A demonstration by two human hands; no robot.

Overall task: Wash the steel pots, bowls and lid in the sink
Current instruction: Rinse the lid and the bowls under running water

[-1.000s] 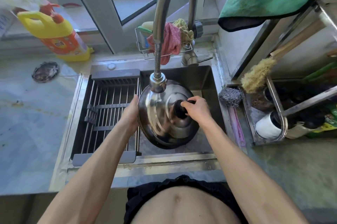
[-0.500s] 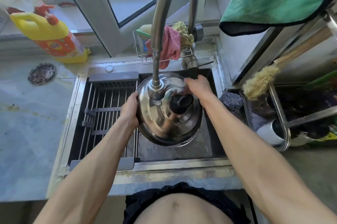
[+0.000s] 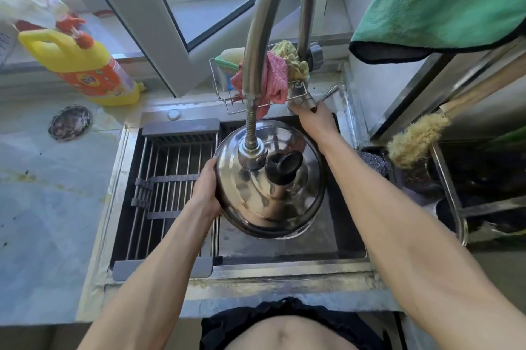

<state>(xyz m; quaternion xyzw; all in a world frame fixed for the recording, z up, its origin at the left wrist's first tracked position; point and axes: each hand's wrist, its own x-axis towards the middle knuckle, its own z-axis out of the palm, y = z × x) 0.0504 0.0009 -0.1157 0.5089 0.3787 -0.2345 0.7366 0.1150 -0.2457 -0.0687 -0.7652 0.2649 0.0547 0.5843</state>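
Sunlit kitchen window behind steel sink [image 3: 284, 267], pale marble counter [image 3: 51, 207] left with yellow detergent bottle [image 3: 85, 70]; drying rack [image 3: 168, 193] over sink's left half. Left hand [image 3: 206, 187] grips lid [image 3: 270, 181] by its left rim, fingers under. Right hand [image 3: 316, 119] curled around faucet handle [image 3: 301, 99]. Lid shiny steel, domed, black knob up, tilted, held over basin under spout [image 3: 252, 154].

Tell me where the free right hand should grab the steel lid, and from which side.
Take the black knob at the centre of the steel lid, coming from above and the right. It stands proud of the dome, facing up, while the left hand holds the left rim.
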